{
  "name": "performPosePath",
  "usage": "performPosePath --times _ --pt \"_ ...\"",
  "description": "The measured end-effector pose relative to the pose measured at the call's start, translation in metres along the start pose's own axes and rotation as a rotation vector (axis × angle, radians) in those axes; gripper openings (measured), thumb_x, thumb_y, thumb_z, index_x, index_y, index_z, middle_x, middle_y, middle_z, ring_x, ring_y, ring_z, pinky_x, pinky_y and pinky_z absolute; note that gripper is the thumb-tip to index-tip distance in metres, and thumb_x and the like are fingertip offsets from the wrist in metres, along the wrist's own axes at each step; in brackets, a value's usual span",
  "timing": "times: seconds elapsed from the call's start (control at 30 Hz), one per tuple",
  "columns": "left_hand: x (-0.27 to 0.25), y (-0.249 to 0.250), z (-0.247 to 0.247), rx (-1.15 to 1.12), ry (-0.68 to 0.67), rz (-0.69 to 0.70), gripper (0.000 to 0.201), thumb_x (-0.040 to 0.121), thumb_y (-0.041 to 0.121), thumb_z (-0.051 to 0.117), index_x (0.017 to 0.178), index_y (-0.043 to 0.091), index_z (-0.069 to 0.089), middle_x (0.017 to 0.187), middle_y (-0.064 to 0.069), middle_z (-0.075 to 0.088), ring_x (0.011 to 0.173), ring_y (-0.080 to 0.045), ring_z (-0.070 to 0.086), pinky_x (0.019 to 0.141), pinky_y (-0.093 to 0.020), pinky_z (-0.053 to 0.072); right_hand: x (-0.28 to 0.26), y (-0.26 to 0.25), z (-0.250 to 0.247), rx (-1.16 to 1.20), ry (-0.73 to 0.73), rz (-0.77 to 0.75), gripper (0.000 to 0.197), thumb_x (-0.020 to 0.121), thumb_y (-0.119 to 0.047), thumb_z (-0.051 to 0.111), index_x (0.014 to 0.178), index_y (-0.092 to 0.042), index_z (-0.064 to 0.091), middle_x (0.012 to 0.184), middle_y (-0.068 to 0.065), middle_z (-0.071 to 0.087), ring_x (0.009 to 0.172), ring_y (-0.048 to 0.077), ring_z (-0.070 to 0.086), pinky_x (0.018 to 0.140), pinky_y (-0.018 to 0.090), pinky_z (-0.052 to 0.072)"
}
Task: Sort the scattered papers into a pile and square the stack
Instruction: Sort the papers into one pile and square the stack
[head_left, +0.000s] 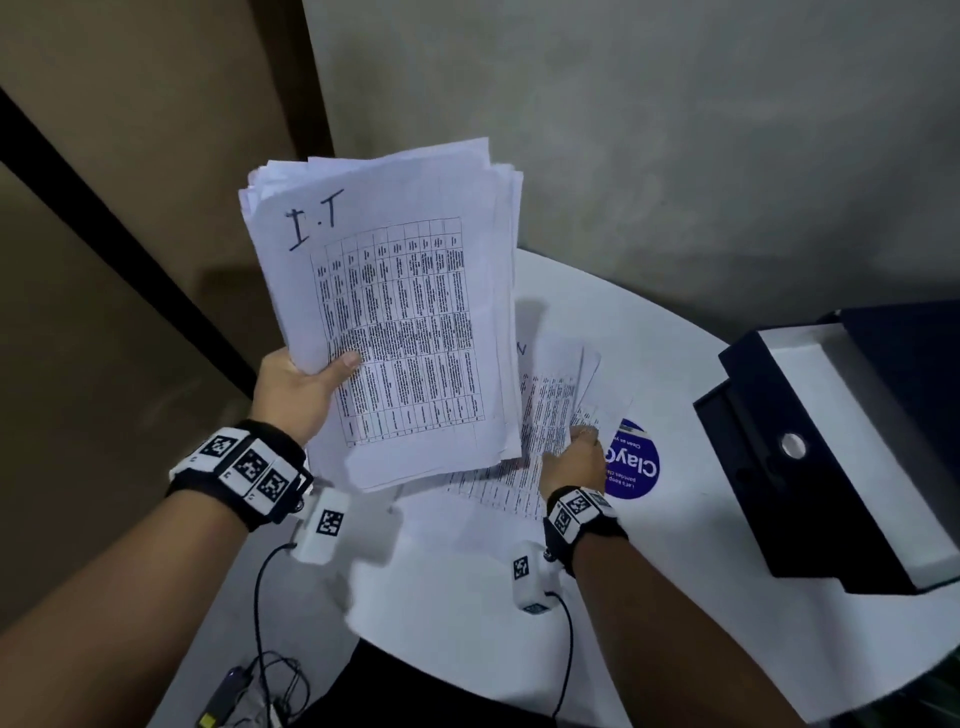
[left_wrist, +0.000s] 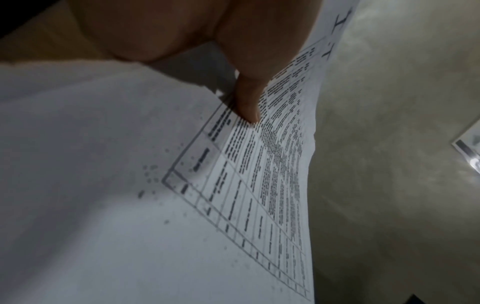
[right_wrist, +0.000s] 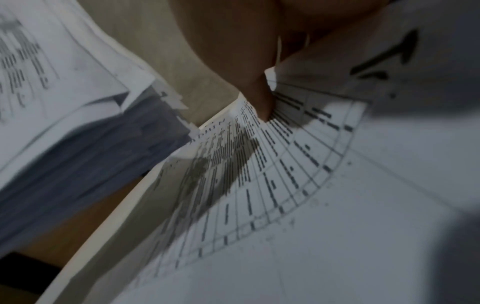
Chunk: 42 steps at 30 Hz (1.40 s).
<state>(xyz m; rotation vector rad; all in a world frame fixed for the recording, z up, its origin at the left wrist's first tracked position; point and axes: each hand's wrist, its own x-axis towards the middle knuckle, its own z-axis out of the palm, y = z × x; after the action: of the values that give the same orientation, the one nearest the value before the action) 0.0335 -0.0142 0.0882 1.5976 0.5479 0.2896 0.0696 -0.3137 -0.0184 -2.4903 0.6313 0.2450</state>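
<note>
My left hand (head_left: 306, 382) holds a thick stack of papers (head_left: 395, 306) up above the table's left edge, thumb (left_wrist: 246, 98) pressed on the top sheet, which bears a printed table and a handwritten "I.T". The stack's edges are uneven. My right hand (head_left: 574, 457) is low on the round white table (head_left: 675, 519), pinching loose printed sheets (head_left: 550, 410) that still lie there; its thumb (right_wrist: 262, 107) lies on top of a sheet (right_wrist: 259, 174). The held stack (right_wrist: 64, 102) hangs to the left in the right wrist view.
A blue round sticker (head_left: 636, 462) is on the table just right of my right hand. A black and white box (head_left: 831, 441) stands at the table's right side. Grey wall lies behind, brown panels to the left. Cables (head_left: 260, 649) hang near the front edge.
</note>
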Motion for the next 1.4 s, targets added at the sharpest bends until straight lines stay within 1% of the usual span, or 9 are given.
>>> performPosePath --times 0.17,0.4,0.53,0.73,0.87,1.07,1.2,1.3,1.4 --pt "-0.006 -0.009 0.001 -0.016 -0.009 -0.054 0.027 0.085 0.017 0.077 0.109 0.024 0.067 0.100 0.015 0.069 0.085 0.012 0.063 0.077 -0.013 0.044 -0.001 -0.004 0.004 -0.007 -0.109 0.082 0.080 0.076 -0.034 0.082 0.137 0.000 0.042 0.133 0.019 0.050 0.121 0.038 0.053 0.098 0.043 0.050" --pt "-0.011 -0.017 0.003 0.006 -0.089 -0.138 0.021 0.085 0.018 0.076 0.100 0.028 0.066 0.097 0.015 0.068 0.090 0.005 0.061 0.075 -0.016 0.043 -0.004 -0.003 -0.003 -0.006 -0.149 0.095 0.042 0.086 -0.019 0.072 0.119 0.002 0.056 0.116 0.021 0.064 0.103 0.037 0.064 0.079 0.036 0.055" --pt "-0.013 -0.020 0.008 -0.007 -0.139 -0.188 0.021 0.085 0.015 0.075 0.100 0.025 0.067 0.097 0.013 0.069 0.091 0.001 0.063 0.077 -0.018 0.044 -0.009 -0.001 -0.007 -0.187 -0.134 0.041 0.055 0.083 -0.027 0.074 0.127 0.000 0.053 0.132 0.019 0.045 0.119 0.039 0.047 0.098 0.043 0.046" --pt "-0.010 -0.021 0.007 0.078 -0.154 -0.215 0.020 0.083 0.018 0.078 0.099 0.023 0.068 0.098 0.006 0.072 0.093 -0.008 0.066 0.077 -0.021 0.045 -0.017 -0.006 -0.012 -0.013 -0.175 0.021 0.066 0.090 -0.003 0.063 0.146 -0.007 0.029 0.111 0.017 0.066 0.090 0.033 0.066 0.075 0.035 0.056" --pt "-0.008 -0.032 0.005 0.154 -0.193 -0.340 0.024 0.075 0.030 0.084 0.092 0.025 0.067 0.097 0.002 0.072 0.095 -0.017 0.067 0.091 -0.032 0.046 -0.020 -0.012 -0.058 0.093 -0.123 0.024 0.056 0.093 -0.013 0.064 0.143 -0.003 0.039 0.124 0.020 0.063 0.106 0.037 0.064 0.088 0.039 0.055" --pt "-0.017 -0.058 0.030 0.466 -0.272 -0.586 0.090 0.079 0.042 0.079 0.144 -0.005 0.037 0.142 -0.021 0.049 0.128 -0.038 0.049 0.100 -0.043 0.043 -0.020 -0.040 -0.148 0.228 0.148 -0.119 0.043 0.099 -0.016 0.056 0.138 0.000 0.048 0.130 0.022 0.057 0.122 0.036 0.054 0.094 0.034 0.044" --pt "-0.025 -0.069 0.040 0.564 -0.309 -0.612 0.091 0.085 0.039 0.074 0.147 -0.009 0.029 0.150 -0.024 0.041 0.133 -0.040 0.045 0.101 -0.040 0.040 -0.013 -0.051 -0.180 0.407 0.273 -0.227 0.032 0.090 -0.018 0.070 0.118 -0.004 0.063 0.111 0.010 0.069 0.109 0.027 0.065 0.089 0.030 0.050" --pt "-0.032 -0.068 0.040 0.606 -0.293 -0.603 0.078 0.086 0.036 0.074 0.139 -0.010 0.040 0.130 -0.022 0.055 0.117 -0.037 0.055 0.086 -0.035 0.042 -0.013 -0.050 -0.172 0.605 0.143 -0.221 0.031 0.084 -0.012 0.076 0.112 -0.010 0.064 0.102 -0.005 0.071 0.092 0.010 0.070 0.086 0.030 0.058" --pt "-0.033 -0.071 0.037 0.556 -0.279 -0.558 0.058 0.083 0.031 0.078 0.125 -0.002 0.057 0.119 -0.014 0.065 0.107 -0.032 0.061 0.090 -0.034 0.046 -0.018 -0.040 -0.133 0.562 -0.084 -0.130 0.057 0.083 -0.012 0.079 0.131 -0.011 0.049 0.121 -0.011 0.057 0.113 0.004 0.057 0.097 0.017 0.046"
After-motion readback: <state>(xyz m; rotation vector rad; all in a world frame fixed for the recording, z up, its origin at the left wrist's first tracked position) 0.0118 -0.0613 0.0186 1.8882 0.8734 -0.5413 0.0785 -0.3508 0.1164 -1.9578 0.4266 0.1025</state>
